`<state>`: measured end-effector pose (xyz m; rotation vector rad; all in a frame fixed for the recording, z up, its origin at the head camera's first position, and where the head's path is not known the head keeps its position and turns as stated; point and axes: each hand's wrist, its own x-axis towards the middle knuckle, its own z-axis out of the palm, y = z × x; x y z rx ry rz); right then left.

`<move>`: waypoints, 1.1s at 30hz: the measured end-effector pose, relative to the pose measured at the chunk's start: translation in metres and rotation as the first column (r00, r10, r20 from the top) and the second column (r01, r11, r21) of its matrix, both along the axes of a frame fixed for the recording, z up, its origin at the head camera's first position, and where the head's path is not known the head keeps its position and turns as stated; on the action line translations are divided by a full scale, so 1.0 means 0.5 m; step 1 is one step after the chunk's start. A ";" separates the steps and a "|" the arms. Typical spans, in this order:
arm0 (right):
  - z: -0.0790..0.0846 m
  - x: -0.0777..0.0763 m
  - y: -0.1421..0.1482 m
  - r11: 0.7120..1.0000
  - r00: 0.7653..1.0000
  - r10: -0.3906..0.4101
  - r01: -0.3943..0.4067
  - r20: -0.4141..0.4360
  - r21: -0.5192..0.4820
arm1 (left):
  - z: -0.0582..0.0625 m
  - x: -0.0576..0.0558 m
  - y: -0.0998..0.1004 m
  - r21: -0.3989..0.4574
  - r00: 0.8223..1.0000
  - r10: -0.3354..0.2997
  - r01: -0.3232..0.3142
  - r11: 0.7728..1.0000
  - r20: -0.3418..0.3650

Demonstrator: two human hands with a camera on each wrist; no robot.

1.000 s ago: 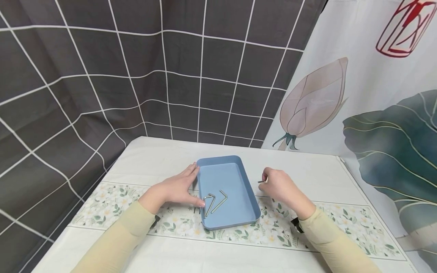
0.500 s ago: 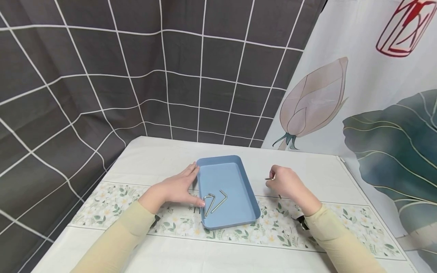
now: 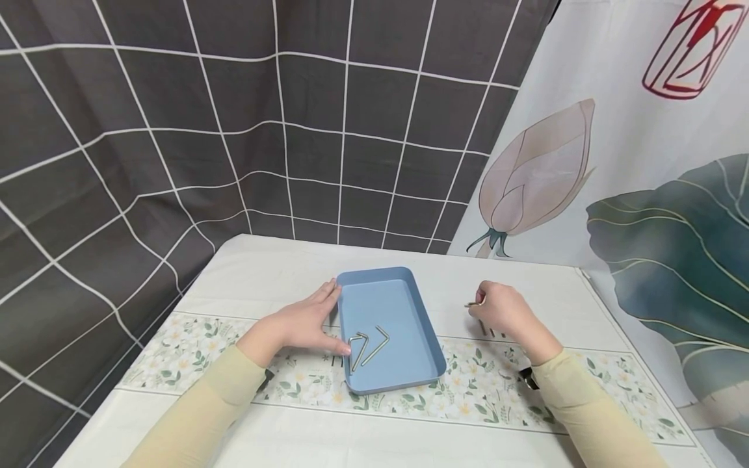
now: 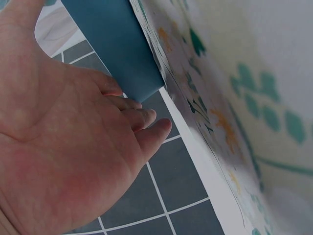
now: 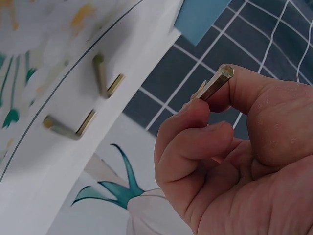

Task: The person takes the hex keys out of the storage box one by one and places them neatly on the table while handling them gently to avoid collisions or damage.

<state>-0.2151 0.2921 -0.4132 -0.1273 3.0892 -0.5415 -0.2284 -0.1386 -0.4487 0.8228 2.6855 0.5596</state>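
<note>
A blue tray (image 3: 404, 364) sits on the table, with L-shaped hex keys (image 3: 375, 348) lying in its near left part. My left hand (image 3: 304, 322) rests against the tray's left wall, fingers extended and thumb over the rim. The left wrist view shows the fingertips at the tray's blue side (image 4: 117, 49). To the right of the tray, my right hand (image 3: 506, 309) pinches a hex key (image 5: 215, 84) between thumb and forefinger; its six-sided end points out. Two more hex keys show on the tablecloth in the right wrist view, one (image 5: 101, 78) beside the other (image 5: 63, 129).
A white tablecloth (image 3: 275, 260) with a floral band (image 3: 462, 396) covers the table. Behind it hangs a dark curtain with white grid lines (image 3: 310, 156); a white cloth with a flower print (image 3: 535, 169) hangs at the right.
My right hand has moved rightward, away from the tray, carrying the pinched hex key. Hex keys on the cloth have come into view below it. Left hand and tray stay in place.
</note>
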 end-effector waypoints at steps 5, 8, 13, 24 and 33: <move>-0.004 -0.007 0.021 1.000 1.000 -0.007 0.007 0.003 0.004 | 0.000 0.000 0.000 0.001 1.000 0.001 -0.001 1.000 0.002; -0.006 -0.011 0.034 1.000 1.000 -0.009 0.009 0.006 0.002 | 0.001 0.001 0.000 0.003 1.000 0.003 -0.003 1.000 0.004; -0.012 -0.018 0.051 0.999 0.999 -0.031 0.031 0.033 0.006 | 0.005 0.003 0.001 0.002 1.000 0.006 -0.006 1.000 0.004; -0.029 -0.031 0.089 0.998 0.997 -0.058 0.058 0.053 0.010 | 0.005 0.003 0.001 0.000 1.000 0.005 -0.005 1.000 0.003; -0.040 -0.036 0.115 0.996 0.994 -0.083 0.082 0.067 0.019 | 0.004 0.004 0.002 0.005 1.000 0.007 -0.007 1.000 0.008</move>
